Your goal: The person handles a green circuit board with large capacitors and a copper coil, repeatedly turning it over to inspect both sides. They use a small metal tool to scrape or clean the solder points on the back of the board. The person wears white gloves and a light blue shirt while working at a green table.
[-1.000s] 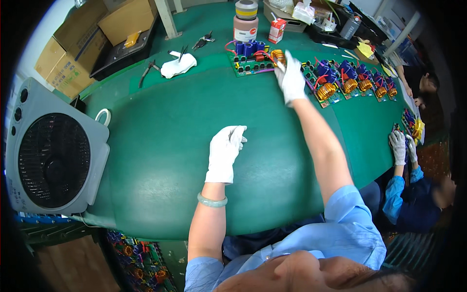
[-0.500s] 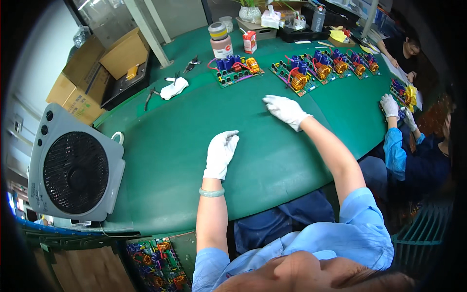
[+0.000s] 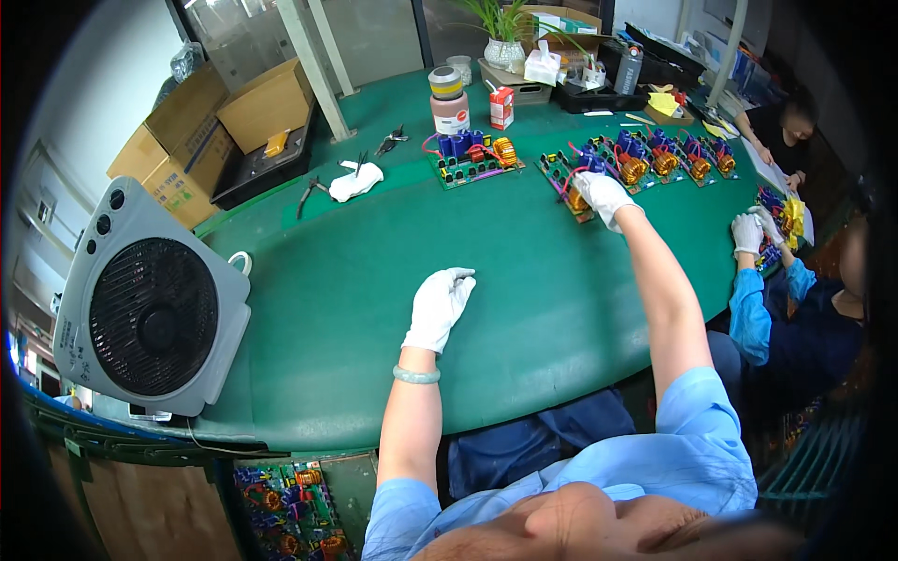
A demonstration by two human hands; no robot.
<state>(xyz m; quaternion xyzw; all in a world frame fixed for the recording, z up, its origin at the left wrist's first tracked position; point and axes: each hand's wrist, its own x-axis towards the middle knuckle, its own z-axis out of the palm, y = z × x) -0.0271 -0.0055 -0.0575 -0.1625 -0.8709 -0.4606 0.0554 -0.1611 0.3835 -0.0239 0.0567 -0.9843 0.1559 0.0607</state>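
- The right arm reaches forward, slanting up and to the left from the shoulder, its elbow almost straight; the gloved right hand (image 3: 603, 198) comes down over the near end of a circuit board (image 3: 553, 168).
- Its fingers bend over the board's copper-wound toroidal coil (image 3: 575, 199), touching it; whether they close around it, I cannot tell.
- That board is the leftmost in the row on the far right part of the green table (image 3: 355, 355); its long axis runs from far left to near right, coil end toward the person.
- The left forearm points forward; the gloved left hand (image 3: 438, 310) hangs over the middle of the table, fingers close together, slightly bent, tips toward the upper right. Its palm is hidden.
- A separate circuit board (image 3: 465, 171) lies farther left, long axis nearly sideways, coil at its right end.
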